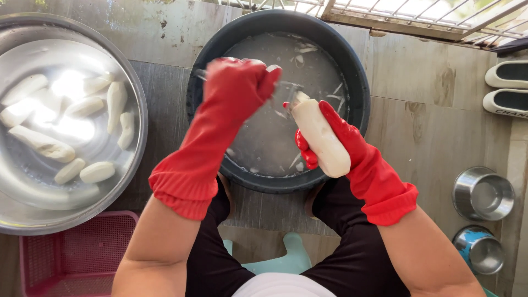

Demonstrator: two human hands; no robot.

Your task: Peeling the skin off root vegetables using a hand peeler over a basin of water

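Both my hands wear red rubber gloves. My right hand (335, 137) grips a white peeled root (322, 140), long and thick, held tilted over the dark round basin (360, 82) of cloudy water with floating peel strips. My left hand (239, 88) is closed around a knife (283, 91) whose blade points right and meets the top end of the root. The knife's handle is hidden inside the glove.
A large steel bowl (137, 143) at left holds water and several peeled white roots (115, 99). A pink plastic basket (77, 253) sits at lower left. Two small steel cups (483, 193) and a pair of white shoes (509, 88) stand at right on the tiled floor.
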